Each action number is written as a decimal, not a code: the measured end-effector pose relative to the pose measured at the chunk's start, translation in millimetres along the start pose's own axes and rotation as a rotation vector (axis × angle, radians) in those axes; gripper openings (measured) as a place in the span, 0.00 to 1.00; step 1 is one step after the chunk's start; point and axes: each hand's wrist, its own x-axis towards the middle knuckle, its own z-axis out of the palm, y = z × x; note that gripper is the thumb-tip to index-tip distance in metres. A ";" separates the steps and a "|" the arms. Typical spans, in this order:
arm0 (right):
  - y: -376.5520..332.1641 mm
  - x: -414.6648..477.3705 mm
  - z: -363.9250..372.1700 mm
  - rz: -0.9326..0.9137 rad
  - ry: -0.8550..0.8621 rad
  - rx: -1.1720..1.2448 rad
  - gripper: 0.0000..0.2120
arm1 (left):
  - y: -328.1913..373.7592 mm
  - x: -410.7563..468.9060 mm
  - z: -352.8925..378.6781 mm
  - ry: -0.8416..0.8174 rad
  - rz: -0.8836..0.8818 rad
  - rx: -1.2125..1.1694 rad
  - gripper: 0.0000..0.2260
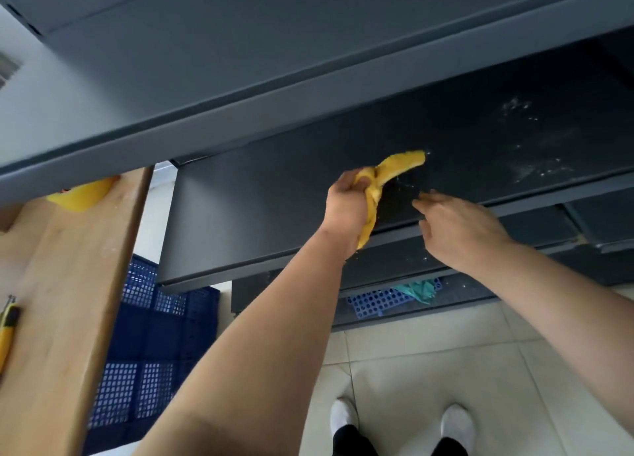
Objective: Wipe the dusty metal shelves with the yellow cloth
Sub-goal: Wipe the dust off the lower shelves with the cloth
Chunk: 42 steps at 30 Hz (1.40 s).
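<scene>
A dark grey metal shelf (267, 212) runs across the middle of the view, with white dust (535, 167) scattered over its right part. My left hand (346, 205) grips a bunched yellow cloth (398, 167) over the shelf; one end of the cloth reaches right toward the dust and the other end hangs down past the front edge. My right hand (456, 226) hovers open at the shelf's front edge, just right of the cloth, fingers pointing left. A higher shelf (206, 88) overhangs above.
A wooden table (61, 284) stands at the left with a yellow utility knife (8, 332) and a yellow object (82, 195) on it. Blue plastic crates (154, 346) sit between table and shelves. A lower shelf holds a blue perforated tray (374, 303) and a teal cloth (417, 289). Tiled floor (446, 363) lies below.
</scene>
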 end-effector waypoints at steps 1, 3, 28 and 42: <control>-1.7 1.0 -1.3 0.004 -0.005 -0.001 0.17 | 7.8 2.8 -7.7 0.042 -0.050 -0.181 0.12; -6.0 4.6 -2.6 0.012 -0.010 -0.004 0.17 | 16.3 10.5 -27.4 0.145 -0.114 -0.325 0.13; 67.8 17.7 12.8 0.090 0.075 0.053 0.22 | -51.9 55.8 7.5 0.152 0.135 1.387 0.28; 130.9 0.8 -8.2 0.083 0.083 0.127 0.23 | -28.1 62.8 140.3 0.053 0.074 1.229 0.27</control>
